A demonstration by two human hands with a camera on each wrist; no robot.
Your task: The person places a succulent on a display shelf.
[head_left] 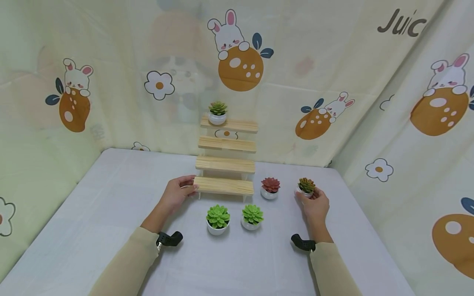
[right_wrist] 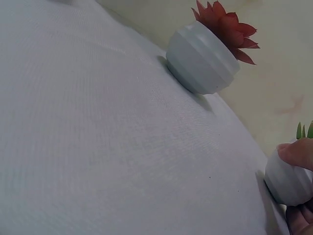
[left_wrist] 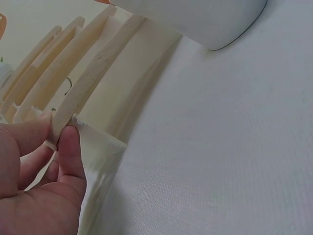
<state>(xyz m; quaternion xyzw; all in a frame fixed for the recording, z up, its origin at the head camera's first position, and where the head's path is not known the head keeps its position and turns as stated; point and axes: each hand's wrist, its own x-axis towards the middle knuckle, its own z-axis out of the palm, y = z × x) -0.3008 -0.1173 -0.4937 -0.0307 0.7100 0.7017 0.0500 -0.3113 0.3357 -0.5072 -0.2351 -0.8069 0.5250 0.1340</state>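
My left hand (head_left: 177, 193) pinches the left end of the lowest board of a tiered wooden stand (head_left: 224, 186); the left wrist view shows thumb and fingers on the board's end (left_wrist: 80, 83). At the right, my right hand (head_left: 315, 203) grips the white pot of a brown-green succulent (head_left: 306, 186), with the thumb against the pot's side (right_wrist: 288, 178). A red succulent (head_left: 270, 188) in a white pot stands between the stand and my right hand. On the top board, toward its left end, sits a green succulent (head_left: 217, 113) in a white pot.
Two bright green potted succulents, a left one (head_left: 217, 219) and a right one (head_left: 252, 216), stand on the white-covered table (head_left: 237, 263) in front of the stand. A printed cream curtain (head_left: 122, 102) encloses the back and sides, close behind the stand.
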